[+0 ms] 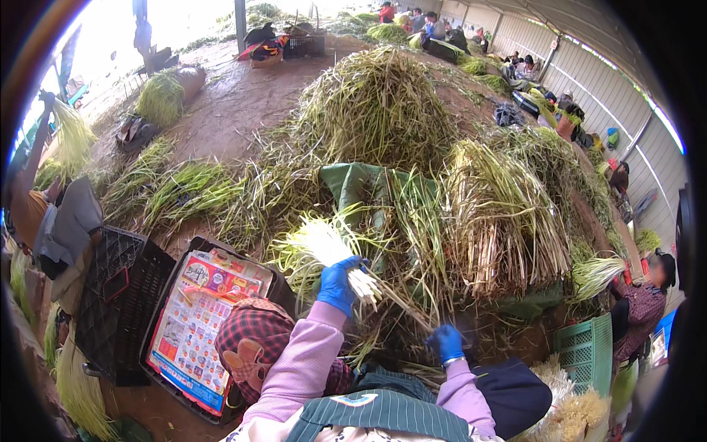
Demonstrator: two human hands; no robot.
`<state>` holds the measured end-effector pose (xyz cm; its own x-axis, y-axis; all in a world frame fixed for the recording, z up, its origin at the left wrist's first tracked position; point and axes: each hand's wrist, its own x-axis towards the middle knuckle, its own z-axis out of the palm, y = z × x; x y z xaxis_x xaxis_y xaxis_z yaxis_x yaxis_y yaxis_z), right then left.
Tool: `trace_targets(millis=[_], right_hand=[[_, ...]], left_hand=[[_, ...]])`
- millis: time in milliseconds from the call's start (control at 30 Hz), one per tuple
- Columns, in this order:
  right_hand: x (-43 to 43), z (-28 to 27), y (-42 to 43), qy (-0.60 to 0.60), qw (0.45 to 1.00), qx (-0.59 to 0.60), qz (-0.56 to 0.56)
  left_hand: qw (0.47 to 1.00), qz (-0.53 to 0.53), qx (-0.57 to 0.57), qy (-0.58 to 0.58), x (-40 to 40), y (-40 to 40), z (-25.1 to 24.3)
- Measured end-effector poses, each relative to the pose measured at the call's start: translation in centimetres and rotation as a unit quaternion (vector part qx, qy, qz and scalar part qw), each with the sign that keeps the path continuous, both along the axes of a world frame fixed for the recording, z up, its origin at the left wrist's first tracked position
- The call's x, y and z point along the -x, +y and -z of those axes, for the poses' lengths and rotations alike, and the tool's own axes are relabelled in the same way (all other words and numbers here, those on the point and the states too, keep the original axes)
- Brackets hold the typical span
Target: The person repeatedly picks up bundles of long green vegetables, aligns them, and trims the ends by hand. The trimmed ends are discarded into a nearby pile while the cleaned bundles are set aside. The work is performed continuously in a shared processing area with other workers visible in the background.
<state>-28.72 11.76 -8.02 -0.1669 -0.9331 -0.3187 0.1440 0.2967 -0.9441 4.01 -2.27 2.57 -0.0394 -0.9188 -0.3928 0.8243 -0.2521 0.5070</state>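
My left hand [338, 284], in a blue glove, is closed around a bunch of pale green-and-white vegetable stalks [326, 240]; their cut-looking white ends stick out below the fist. My right hand [446, 343], also blue-gloved, is low and to the right, its fingers closed at the end of a thin brownish stalk [406, 303] that runs up towards the left fist. Ahead lie loose green stalks [417, 221] over a green sheet [353, 182]. To their right a thick stack of unpeeled stalks [502, 221] stands with its root ends towards me.
A large heap of leafy waste [381, 110] rises beyond. At left are a black crate lined with printed sheets [193, 326], another black crate [119, 309] with a phone, and a person [61, 221]. At right, a green crate [582, 353] stands beside a co-worker [640, 315].
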Motion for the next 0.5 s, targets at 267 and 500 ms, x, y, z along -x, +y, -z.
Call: trace_targets(millis=[267, 500], right_hand=[[9.0, 8.7, 4.3, 0.382, 0.917, -0.115, 0.005], [0.3, -3.3, -2.7, 0.454, 0.883, 0.087, -0.084]], left_hand=[[0.991, 0.071, 0.046, 0.104, -3.7, 0.1, -4.0], [0.983, 0.102, -0.001, 0.150, -1.4, 0.0, -1.8]])
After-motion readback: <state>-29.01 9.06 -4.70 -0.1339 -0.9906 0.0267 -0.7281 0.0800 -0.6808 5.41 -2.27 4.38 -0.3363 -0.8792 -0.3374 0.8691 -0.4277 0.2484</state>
